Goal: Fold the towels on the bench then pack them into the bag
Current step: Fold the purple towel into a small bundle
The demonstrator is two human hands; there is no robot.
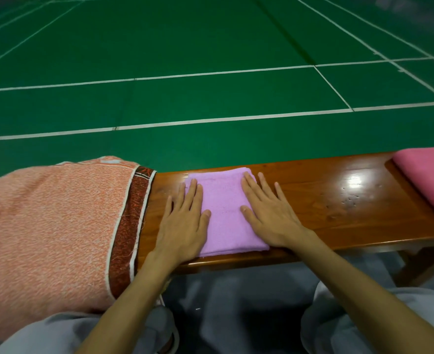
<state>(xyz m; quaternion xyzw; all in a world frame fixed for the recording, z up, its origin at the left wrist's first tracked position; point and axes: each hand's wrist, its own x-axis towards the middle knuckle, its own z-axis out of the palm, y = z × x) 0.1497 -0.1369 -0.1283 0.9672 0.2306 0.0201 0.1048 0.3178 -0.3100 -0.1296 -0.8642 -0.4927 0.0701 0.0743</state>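
A folded lilac towel (225,213) lies flat on the wooden bench (338,200), in the middle of the view. My left hand (185,221) presses flat on the towel's left edge, fingers straight. My right hand (269,213) lies flat on its right side, fingers spread. A large orange towel (50,226) with a dark red border covers the bench's left end. A folded pink towel (428,177) sits at the far right end. No bag is in view.
Beyond the bench stretches a green court floor (210,47) with white lines. My knees in grey trousers (236,315) are below the bench's near edge. Bare glossy wood lies between the lilac and pink towels.
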